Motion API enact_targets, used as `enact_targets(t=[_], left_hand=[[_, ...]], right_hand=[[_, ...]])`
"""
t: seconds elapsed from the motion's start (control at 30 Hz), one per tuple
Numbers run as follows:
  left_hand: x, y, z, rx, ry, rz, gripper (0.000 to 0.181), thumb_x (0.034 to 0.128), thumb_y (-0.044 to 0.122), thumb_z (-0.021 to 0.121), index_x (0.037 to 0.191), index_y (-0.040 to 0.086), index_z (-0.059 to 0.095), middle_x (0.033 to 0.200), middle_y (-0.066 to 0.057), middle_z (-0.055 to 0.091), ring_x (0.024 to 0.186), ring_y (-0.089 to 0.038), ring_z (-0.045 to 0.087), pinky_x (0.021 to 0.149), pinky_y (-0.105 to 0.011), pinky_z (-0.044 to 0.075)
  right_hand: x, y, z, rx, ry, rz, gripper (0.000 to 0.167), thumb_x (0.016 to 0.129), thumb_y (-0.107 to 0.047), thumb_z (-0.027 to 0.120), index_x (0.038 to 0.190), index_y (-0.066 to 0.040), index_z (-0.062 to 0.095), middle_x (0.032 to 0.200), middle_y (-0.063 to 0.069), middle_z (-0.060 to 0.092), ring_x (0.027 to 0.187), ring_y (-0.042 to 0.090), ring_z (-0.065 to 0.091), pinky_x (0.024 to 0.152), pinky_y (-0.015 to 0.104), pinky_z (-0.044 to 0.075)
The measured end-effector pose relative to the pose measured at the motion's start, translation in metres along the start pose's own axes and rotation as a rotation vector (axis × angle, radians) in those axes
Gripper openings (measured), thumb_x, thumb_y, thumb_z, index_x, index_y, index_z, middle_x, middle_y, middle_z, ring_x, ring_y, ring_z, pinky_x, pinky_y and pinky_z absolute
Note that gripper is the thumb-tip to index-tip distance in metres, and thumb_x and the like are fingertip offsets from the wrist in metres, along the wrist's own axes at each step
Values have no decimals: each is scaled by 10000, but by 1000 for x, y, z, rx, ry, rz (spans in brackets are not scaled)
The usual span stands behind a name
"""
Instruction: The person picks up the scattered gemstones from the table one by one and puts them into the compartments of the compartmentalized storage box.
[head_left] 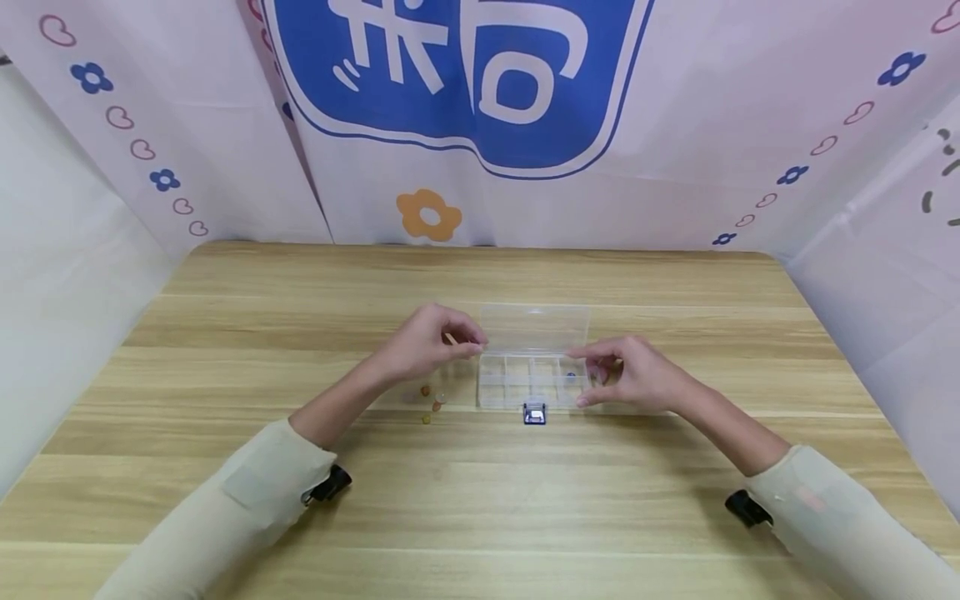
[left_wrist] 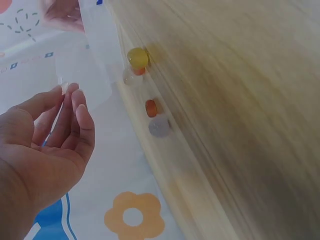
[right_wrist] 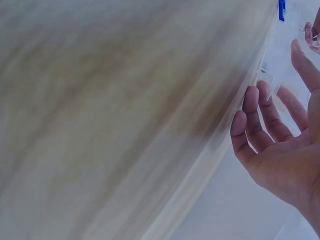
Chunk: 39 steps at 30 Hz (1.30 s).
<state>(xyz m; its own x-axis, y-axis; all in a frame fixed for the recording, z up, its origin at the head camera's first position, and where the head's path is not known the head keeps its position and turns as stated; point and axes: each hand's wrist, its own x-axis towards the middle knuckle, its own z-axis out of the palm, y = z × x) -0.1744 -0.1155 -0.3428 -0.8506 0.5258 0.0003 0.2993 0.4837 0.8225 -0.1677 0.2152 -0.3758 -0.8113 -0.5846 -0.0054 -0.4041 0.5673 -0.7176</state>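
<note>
A clear divided box (head_left: 519, 380) lies on the wooden table, its transparent lid (head_left: 534, 327) tipped back behind it. At the box's back left corner, my left hand (head_left: 442, 343) pinches the edge between thumb and fingertips; the left wrist view shows the left hand (left_wrist: 52, 132) with clear plastic at its fingertips. My right hand (head_left: 636, 375) grips the box's right end, index finger at the back corner and thumb at the front. In the right wrist view the right hand's (right_wrist: 282, 150) fingers curve beside clear plastic. A small blue piece (head_left: 571, 376) lies in a right-hand back compartment.
Left of the box lie several small beads: a yellow one (left_wrist: 138, 58), orange ones (left_wrist: 151, 108) and whitish clear ones (left_wrist: 159, 127). A dark-edged clasp (head_left: 535, 414) is at the box's front. A printed white cloth (head_left: 360, 196) hangs behind the table (head_left: 480, 508).
</note>
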Motion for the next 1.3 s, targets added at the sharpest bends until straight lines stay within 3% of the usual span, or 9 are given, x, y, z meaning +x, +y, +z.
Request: enact_targets(t=[0.17,0.4,0.63,0.93,1.3], left_hand=[[3,3,5,7,5,15,104,966,24,718,1041,-29,767,994,-132,767,825,-165,654,778,-306,565],[10,6,16,-28,-17,36,88,966,30,722,1013,-28,769,961,-151,761,805,-204,655,722,-267,535],[18,9,26,-21,-39,45,78,959,8,721,1006,-40,761,905,-108,738,775,-133,605,679,-232,505],[26,12,37,-29,-55,18,39,935,-11,742,963,-28,764,853,-59,716,751,-124,583,665,-223,503],[35,18,47,25,-67,4,49,935,-9,744,976,-16,771,876,-61,730,759,-137,600,668,-214,509]], right_hand=[[0,0,0,-1,-5,-2,631,767,-153,935,1313,34,679,844,31,634,772,216,560,656,258,511],[0,-1,0,2,-6,9,633,769,-162,935,1314,32,679,847,37,634,772,220,560,652,262,509],[0,-1,0,-5,-2,10,625,765,-166,939,1304,28,688,852,35,637,774,214,563,653,260,517],[0,-1,0,-5,-6,14,627,768,-181,938,1305,27,688,858,37,640,775,212,567,656,259,514],[0,0,-1,9,-11,20,630,775,-183,933,1308,37,680,873,52,643,777,214,570,656,266,525]])
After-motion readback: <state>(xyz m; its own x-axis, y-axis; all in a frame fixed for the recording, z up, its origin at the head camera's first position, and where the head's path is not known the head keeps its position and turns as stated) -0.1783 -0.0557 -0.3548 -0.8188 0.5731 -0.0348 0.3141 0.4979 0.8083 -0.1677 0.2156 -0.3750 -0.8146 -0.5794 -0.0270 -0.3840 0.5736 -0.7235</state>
